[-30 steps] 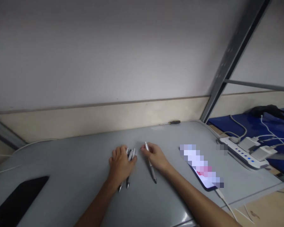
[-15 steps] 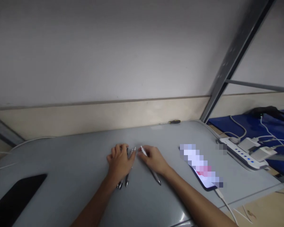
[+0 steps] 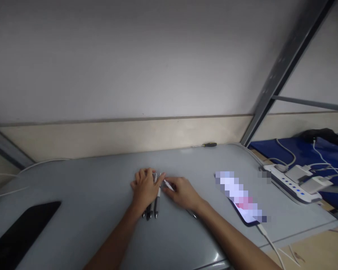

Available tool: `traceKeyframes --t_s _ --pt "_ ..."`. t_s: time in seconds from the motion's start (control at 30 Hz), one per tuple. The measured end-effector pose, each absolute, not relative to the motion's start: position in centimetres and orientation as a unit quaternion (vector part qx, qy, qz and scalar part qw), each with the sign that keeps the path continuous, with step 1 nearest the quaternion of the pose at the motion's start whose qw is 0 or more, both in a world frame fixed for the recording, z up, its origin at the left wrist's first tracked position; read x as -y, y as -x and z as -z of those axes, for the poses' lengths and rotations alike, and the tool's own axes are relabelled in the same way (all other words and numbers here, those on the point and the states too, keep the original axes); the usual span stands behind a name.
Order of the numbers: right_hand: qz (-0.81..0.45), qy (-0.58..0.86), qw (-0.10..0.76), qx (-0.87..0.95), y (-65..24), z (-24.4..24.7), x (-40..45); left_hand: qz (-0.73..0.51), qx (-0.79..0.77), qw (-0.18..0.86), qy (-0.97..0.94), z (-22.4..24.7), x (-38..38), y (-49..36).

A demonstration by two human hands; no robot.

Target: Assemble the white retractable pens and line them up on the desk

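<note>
Several pens with silvery tips lie side by side on the grey table, their tips toward me. My left hand is curled over this group, its fingers on the far side and its thumb along the white end of the rightmost one. Its palm hides the middle of the pens. Just to the right, my right hand pinches another pen near its white end. That pen slants down under the hand, and only its tip shows on the other side. The two hands almost touch at thumb and fingertips.
A screwdriver lies at the table's back edge by the wall. A lit phone on a charging cable is to the right, with a power strip holding plugs beyond it. A dark flat object lies at left.
The pens under my left hand now lie closer together and more parallel. My right hand with its pen has come slightly nearer to my left thumb. The view has shifted a little.
</note>
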State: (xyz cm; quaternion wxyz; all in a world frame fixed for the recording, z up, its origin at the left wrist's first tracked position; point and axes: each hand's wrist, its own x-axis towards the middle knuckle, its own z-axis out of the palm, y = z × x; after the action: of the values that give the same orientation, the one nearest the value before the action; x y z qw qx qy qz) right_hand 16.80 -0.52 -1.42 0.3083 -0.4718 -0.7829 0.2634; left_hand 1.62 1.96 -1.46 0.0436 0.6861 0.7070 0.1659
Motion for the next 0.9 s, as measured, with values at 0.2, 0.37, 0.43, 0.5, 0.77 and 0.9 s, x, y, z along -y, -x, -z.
traceKeyframes --t_s 0.2,0.37,0.43,0.5,0.77,0.9 --pt "-0.258 0.474 0.294 0.789 -16.9 1.5 0.5 -0.14 -0.696 0.015 -0.705 1.6 -1.9 -1.8" --pt "-0.251 0.468 0.305 0.791 -16.8 1.6 0.4 -0.172 -0.681 0.048 -0.711 1.7 -2.4 -1.1" --pt "-0.249 0.469 0.303 0.791 -16.8 1.6 0.4 -0.186 -0.676 0.069 -0.71 1.8 -2.8 -0.5" --pt "-0.249 0.467 0.298 0.795 -16.8 1.6 0.4 -0.193 -0.665 0.08 -0.717 1.8 -3.3 0.1" --pt "-0.228 0.449 0.281 0.817 -16.8 1.5 0.7 -0.224 -0.586 0.064 -0.776 2.5 -4.2 1.4" --pt "-0.219 0.444 0.262 0.828 -16.8 1.5 0.9 -0.235 -0.591 0.065 -0.769 2.8 -4.1 1.3"
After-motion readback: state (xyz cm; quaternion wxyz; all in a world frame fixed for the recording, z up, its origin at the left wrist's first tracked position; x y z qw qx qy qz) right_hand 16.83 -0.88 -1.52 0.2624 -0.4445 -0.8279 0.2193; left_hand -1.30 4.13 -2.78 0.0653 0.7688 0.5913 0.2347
